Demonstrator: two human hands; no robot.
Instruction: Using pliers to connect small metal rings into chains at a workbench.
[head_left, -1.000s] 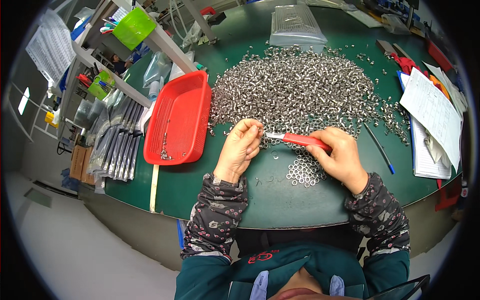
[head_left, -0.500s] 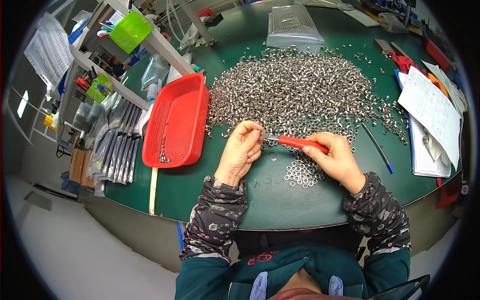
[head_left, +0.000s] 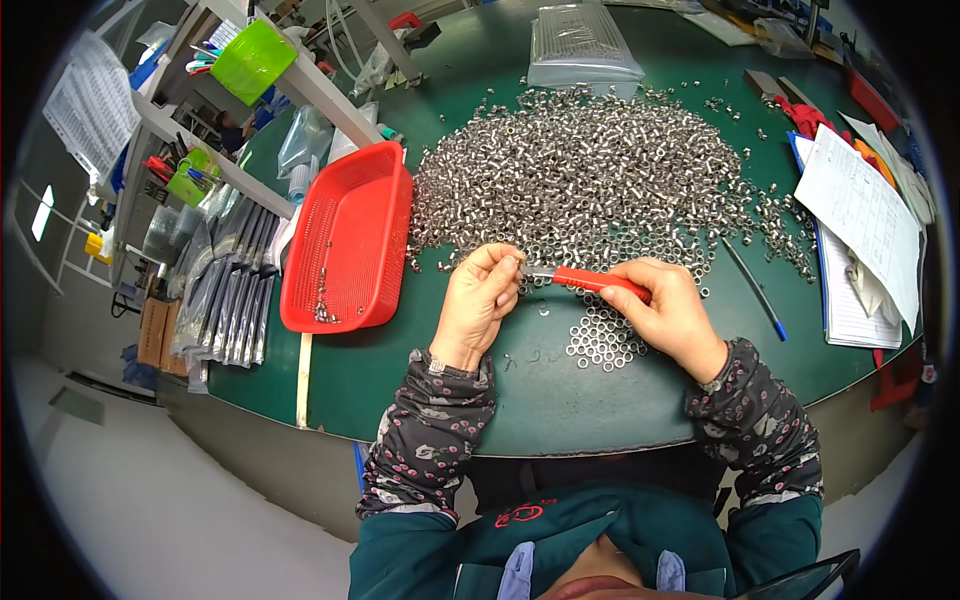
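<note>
My right hand (head_left: 668, 308) is wrapped round a red utility knife (head_left: 590, 279), its blade pointing left. The blade tip meets the fingertips of my left hand (head_left: 482, 302), which are pinched on a small metal ring, mostly covered by the fingers. Beyond both hands spreads a wide heap of small shiny metal rings (head_left: 580, 165). Below the knife, a flat cluster of rings (head_left: 605, 338) lies on the green table (head_left: 570, 415). A few thin dark shavings (head_left: 535, 356) lie to the left of that cluster.
To the left stands a red plastic basket (head_left: 345, 230) with a few metal pieces inside. A blue-capped pen (head_left: 755, 290) and papers on a clipboard (head_left: 865, 230) lie at right. Bagged goods (head_left: 230, 290) sit at far left; a clear-bagged stack (head_left: 583, 45) lies at the back.
The knife and my right hand have shifted very slightly left. The whole view has moved a little; both hands keep their grip.
</note>
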